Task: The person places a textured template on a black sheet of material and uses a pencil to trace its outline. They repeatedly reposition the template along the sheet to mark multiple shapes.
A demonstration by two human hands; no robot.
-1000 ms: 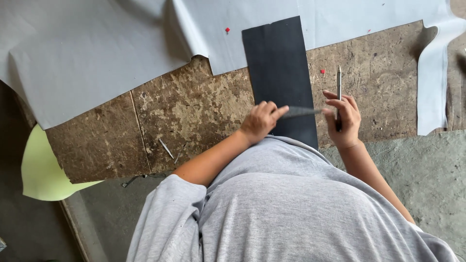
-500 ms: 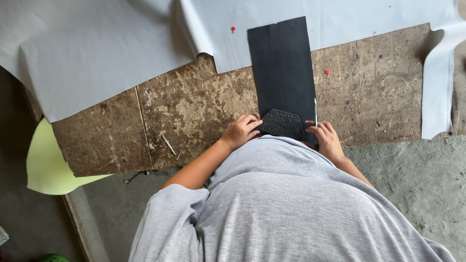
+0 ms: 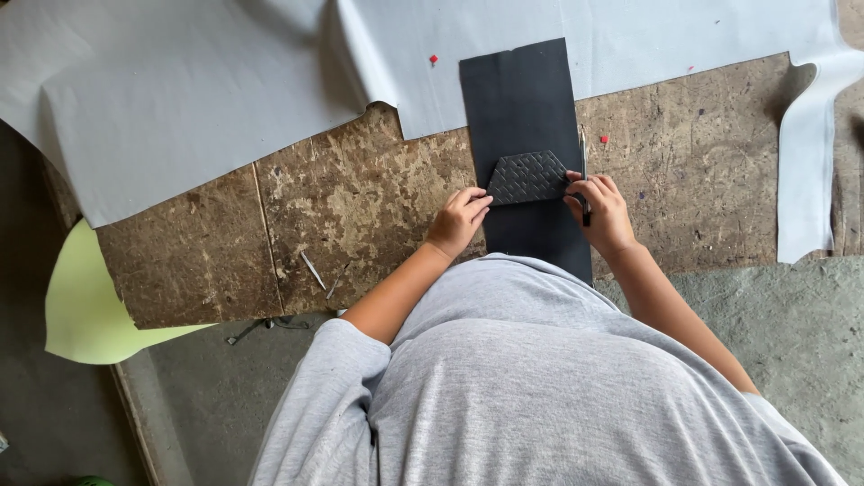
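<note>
A long black sheet (image 3: pixel 520 99) lies on a worn wooden board (image 3: pixel 360 207). On top of it sits a small dark textured piece (image 3: pixel 527 176) with slanted corners. My left hand (image 3: pixel 459 219) pinches that piece's left edge. My right hand (image 3: pixel 601 209) presses its right edge and also grips a thin pen-like tool (image 3: pixel 583 162) that points away from me along the sheet's right side.
A large pale grey sheet (image 3: pixel 198 99) covers the far side of the board and hangs down at the right (image 3: pixel 805 171). A yellow-green sheet (image 3: pixel 81 306) sticks out under the board's left corner. Small metal bits (image 3: pixel 315 270) lie near the front edge. My grey shirt fills the foreground.
The textured piece has come up from near my body onto the black sheet, further from me. Both hands moved forward with it; one second ago the right hand held the tool upright.
</note>
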